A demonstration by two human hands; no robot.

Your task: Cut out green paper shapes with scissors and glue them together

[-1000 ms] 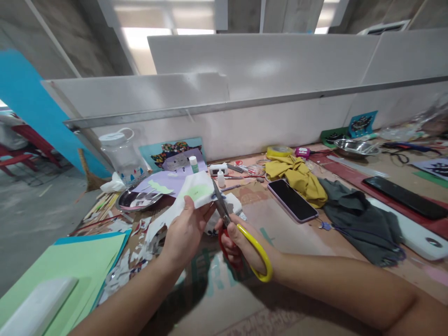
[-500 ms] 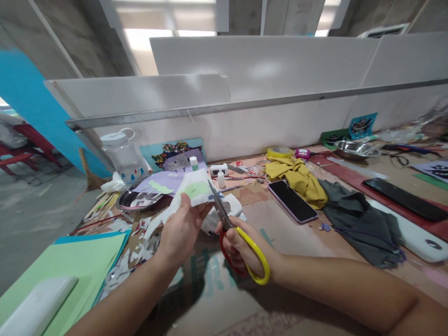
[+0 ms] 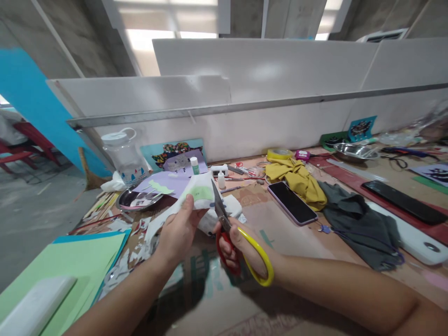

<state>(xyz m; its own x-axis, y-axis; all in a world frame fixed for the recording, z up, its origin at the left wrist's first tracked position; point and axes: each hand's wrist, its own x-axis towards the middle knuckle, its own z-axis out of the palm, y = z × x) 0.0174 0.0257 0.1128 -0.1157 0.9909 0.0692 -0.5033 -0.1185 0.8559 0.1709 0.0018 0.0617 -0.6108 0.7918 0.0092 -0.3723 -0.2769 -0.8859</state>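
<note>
My left hand (image 3: pixel 180 231) pinches a white sheet of paper (image 3: pixel 206 180) with a light green patch (image 3: pixel 201 193) on it, thumb on top. In my right hand (image 3: pixel 245 247) is a pair of scissors (image 3: pixel 223 217) with one yellow and one red handle loop. Its blades point up and away, beside the right edge of the paper. Whether the blades touch the paper I cannot tell. Below and behind the paper lies a crumpled white piece (image 3: pixel 227 207), partly hidden by my hands.
A metal bowl (image 3: pixel 121 205), purple paper (image 3: pixel 140 185), a clear bottle (image 3: pixel 124 158) and paper scraps (image 3: pixel 135 254) lie left. A small white bottle (image 3: pixel 221 180) stands behind the scissors. Right are a phone (image 3: pixel 292 203), yellow cloth (image 3: pixel 301 182) and grey cloth (image 3: pixel 364 228). Green sheets (image 3: pixel 70 261) lie front left.
The scissors' handle loops have spread apart and the blades have parted slightly. The paper and my left hand have shifted a little to the right.
</note>
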